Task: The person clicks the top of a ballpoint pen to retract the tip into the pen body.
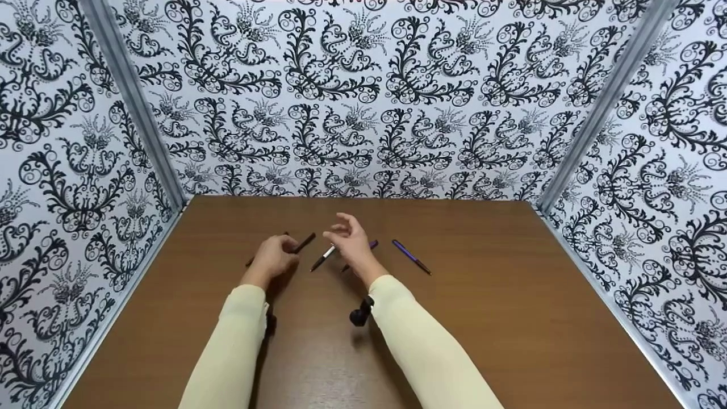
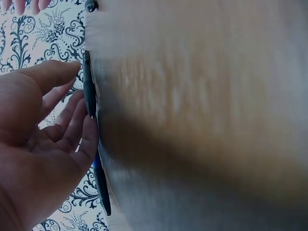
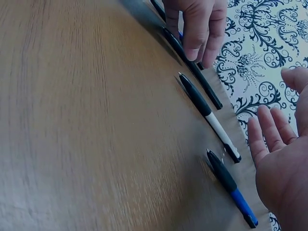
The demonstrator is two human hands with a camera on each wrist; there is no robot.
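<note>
My left hand [image 1: 275,257] is over a black pen [image 1: 305,242], its fingertips at the pen's side and a gap between thumb and fingers. Another pen [image 1: 249,263], mostly hidden by this hand, lies farther left. My right hand [image 1: 352,245] hovers above the table, fingers loosely spread and holding nothing. Near its fingertips lies a white-and-black pen [image 3: 209,115]. Partly beneath it in the head view is a blue-and-black pen [image 3: 232,188]. In the right wrist view, the left hand's fingers [image 3: 195,41] are beside the black pen [image 3: 207,86].
A blue-purple pen [image 1: 412,257] with a dark tip lies to the right on the brown wooden table [image 1: 511,318]. Patterned black-and-white walls [image 1: 363,113] enclose the back and sides, with grey metal posts [image 1: 602,113] at the corners. A small black camera [image 1: 359,316] sits by the right wrist.
</note>
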